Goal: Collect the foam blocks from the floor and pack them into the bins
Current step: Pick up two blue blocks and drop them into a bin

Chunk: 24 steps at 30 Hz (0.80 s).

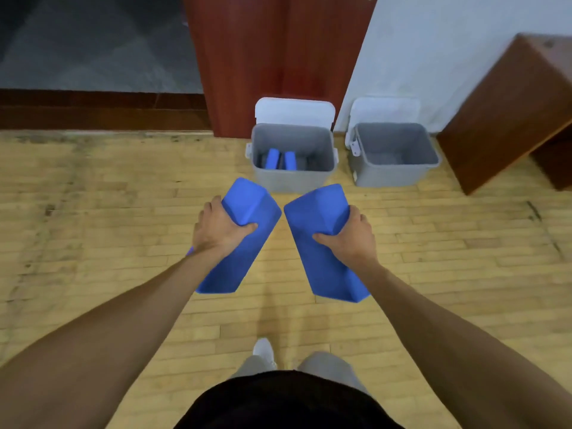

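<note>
Two foam blocks: one blue block per hand, the left block [238, 261] and the right block [322, 267], both off the wooden floor [93, 212] and held out in front of the body, just short of the bins
Left hand [221, 227]: closed on the left block near its upper end, thumb across the top face and fingers wrapped round the far side
Right hand [346, 235]: gripped the right block in the same way, mirrored, thumb on top
Tilt of the blocks: upper ends leaned toward each other and nearly met, lower ends splayed apart, likely just the natural angle of two wrists carrying long pieces
Why one each: probably to halve the trips, since each block looked light enough for a single hand
Left bin [292, 181]: grey, against the red-brown door [263, 57], with two blue blocks [272, 158] stood on end inside, likely set upright to leave room beside them
Right bin [393, 176]: grey, just beside the first, no blue showing inside
White lids [294, 111]: tipped back against door and wall, so both openings were free
Stance: a pale shoe [263, 351] stepped forward, body facing the left bin
Next move, as a guess: lower both blocks on end into the left bin
</note>
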Motion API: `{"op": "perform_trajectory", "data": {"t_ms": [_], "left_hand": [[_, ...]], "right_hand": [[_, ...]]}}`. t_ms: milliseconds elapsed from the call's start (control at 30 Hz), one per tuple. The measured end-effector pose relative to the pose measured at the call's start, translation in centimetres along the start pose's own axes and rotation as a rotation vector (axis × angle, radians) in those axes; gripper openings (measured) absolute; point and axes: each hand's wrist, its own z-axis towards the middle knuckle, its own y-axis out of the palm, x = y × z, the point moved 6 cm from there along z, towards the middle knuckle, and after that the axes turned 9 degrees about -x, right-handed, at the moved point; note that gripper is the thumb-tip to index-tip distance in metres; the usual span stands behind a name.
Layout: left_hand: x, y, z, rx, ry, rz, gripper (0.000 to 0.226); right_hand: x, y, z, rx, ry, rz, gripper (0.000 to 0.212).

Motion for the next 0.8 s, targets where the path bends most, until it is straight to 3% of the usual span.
{"op": "perform_trajectory", "data": {"t_ms": [167, 500, 800], "left_hand": [[7.5, -1.6, 11.6, 0.008, 0.093, 0.010, 0.091], [15.3, 2.0, 34.7, -0.121, -0.012, 0.112, 0.088], [25.0, 3.0, 53.1, -0.169, 0.018, 0.118, 0.088]], "right_hand": [[-2.1, -3.4, 10.2, 0.069, 0.028, 0.139, 0.089], [-2.6, -6.3, 35.9, 0.003, 0.164, 0.125, 0.098], [-5.6, -12.2, 54.1, -0.003, 0.254, 0.175, 0.094]]}}
